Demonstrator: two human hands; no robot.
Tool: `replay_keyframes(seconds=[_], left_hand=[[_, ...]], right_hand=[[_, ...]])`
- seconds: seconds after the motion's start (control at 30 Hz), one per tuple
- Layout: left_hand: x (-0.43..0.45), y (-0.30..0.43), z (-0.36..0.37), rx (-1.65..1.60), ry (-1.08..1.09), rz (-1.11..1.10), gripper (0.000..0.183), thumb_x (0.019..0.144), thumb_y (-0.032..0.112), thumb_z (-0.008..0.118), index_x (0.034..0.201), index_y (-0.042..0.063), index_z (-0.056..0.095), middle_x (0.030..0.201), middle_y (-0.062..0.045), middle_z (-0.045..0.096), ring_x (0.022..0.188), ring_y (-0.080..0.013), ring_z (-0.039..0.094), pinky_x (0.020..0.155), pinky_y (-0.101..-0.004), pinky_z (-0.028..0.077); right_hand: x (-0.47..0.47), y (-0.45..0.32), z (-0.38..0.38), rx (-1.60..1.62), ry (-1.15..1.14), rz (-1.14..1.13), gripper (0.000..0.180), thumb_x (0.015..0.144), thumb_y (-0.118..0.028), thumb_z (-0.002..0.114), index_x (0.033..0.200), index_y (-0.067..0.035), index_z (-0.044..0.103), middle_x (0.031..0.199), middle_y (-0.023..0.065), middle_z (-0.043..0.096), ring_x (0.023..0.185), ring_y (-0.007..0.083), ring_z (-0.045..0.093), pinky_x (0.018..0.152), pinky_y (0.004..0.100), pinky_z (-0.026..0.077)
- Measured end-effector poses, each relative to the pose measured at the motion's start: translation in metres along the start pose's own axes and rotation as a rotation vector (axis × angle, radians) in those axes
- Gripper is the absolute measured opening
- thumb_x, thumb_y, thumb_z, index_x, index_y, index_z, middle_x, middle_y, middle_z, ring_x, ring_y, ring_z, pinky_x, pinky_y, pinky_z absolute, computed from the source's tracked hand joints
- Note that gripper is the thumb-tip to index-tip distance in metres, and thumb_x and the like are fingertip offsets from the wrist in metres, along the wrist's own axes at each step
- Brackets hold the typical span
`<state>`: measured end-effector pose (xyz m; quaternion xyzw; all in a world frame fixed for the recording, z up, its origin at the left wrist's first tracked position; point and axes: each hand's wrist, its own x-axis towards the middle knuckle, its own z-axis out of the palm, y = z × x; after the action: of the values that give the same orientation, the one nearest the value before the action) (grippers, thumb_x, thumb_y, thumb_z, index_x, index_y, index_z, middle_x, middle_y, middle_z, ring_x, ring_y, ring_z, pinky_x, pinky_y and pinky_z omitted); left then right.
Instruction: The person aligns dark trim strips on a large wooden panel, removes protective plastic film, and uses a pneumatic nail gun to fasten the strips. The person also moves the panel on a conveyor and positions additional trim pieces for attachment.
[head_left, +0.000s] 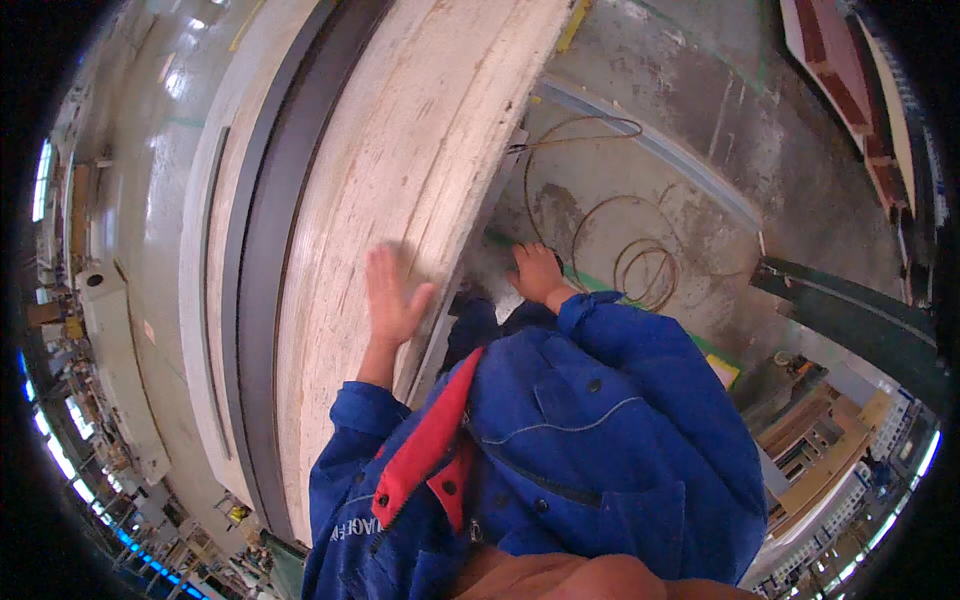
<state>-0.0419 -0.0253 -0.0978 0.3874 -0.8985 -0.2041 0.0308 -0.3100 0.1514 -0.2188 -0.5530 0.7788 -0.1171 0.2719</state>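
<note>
My left hand (394, 300) is flat over the near side of a pale, worn wooden worktop (375, 187), thumb spread and fingertips slightly blurred; it holds nothing. My right hand (537, 271) hangs low beside the worktop's edge, above the floor, its fingers slightly bent. A small dark object (558, 259) shows at that hand's outer side; whether I grip it cannot be made out. Along the worktop's far part lies a long dark brown strip with a grey edge (262, 225). Beyond it rests a thin grey bar (214, 285).
A thin brown hose (649, 274) lies in loops on the concrete floor (585, 176) to my right. Past it run a grey metal rail (660, 150) and a dark green beam (840, 307). Stacked boards (817, 442) stand at lower right, reddish-brown panels (832, 75) at upper right.
</note>
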Motion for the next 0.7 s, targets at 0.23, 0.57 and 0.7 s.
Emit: replay_keyframes(seconds=[0.23,0.57,0.7], left_hand=[[0.063,0.091,0.017,0.082,-0.042,-0.084,0.097,0.083,0.03,0.08,0.161,0.0,0.031,0.167,-0.024,0.032,0.158,-0.0415,0.023,0.129,-0.0533,0.019],[0.056,0.09,0.01,0.068,0.077,-0.062,0.102,0.072,0.027,0.083,0.159,0.002,0.036,0.163,-0.025,0.039,0.154,-0.0465,0.031,0.126,-0.0603,0.022],[0.052,0.088,0.011,0.108,0.095,-0.099,0.101,0.071,0.029,0.083,0.158,0.003,0.038,0.165,-0.024,0.037,0.154,-0.0474,0.03,0.126,-0.0612,0.023]], right_hand=[[0.101,0.031,-0.027,-0.091,0.046,-0.186,0.05,0.083,-0.023,0.067,0.127,0.0,0.063,0.121,0.0194,0.066,0.114,0.0375,0.059,0.101,0.0506,0.044],[0.223,0.019,-0.028,-0.166,-0.03,-0.266,0.056,0.105,-0.029,0.053,0.157,-0.011,0.046,0.156,0.0146,0.052,0.148,0.0339,0.042,0.121,0.0501,0.031],[0.246,0.041,0.003,-0.048,0.027,-0.204,0.054,0.104,-0.028,0.054,0.155,-0.011,0.049,0.153,0.0149,0.055,0.144,0.0348,0.045,0.117,0.0495,0.036]])
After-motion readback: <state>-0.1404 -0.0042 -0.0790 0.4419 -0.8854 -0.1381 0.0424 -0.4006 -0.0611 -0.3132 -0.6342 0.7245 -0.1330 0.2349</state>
